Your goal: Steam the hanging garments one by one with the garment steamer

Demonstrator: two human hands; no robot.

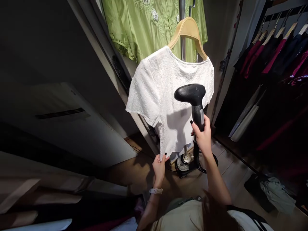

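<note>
A white short-sleeved top (163, 96) hangs on a wooden hanger (189, 30) from an upright metal pole (182, 19). My left hand (159, 166) pinches the top's lower left hem and holds it taut. My right hand (203, 136) is wrapped round the handle of a black garment steamer head (191, 94), which is raised in front of the top's right half, close to the fabric. The steamer's base (186, 165) stands on the floor below, with a black hose running up to the handle.
A green embroidered blouse (144, 25) hangs behind the white top. At the right, a rail holds dark and magenta garments (276, 51) on hangers. Crumpled clothes (274, 192) lie on the floor at lower right. A pale wall panel (72, 122) fills the left.
</note>
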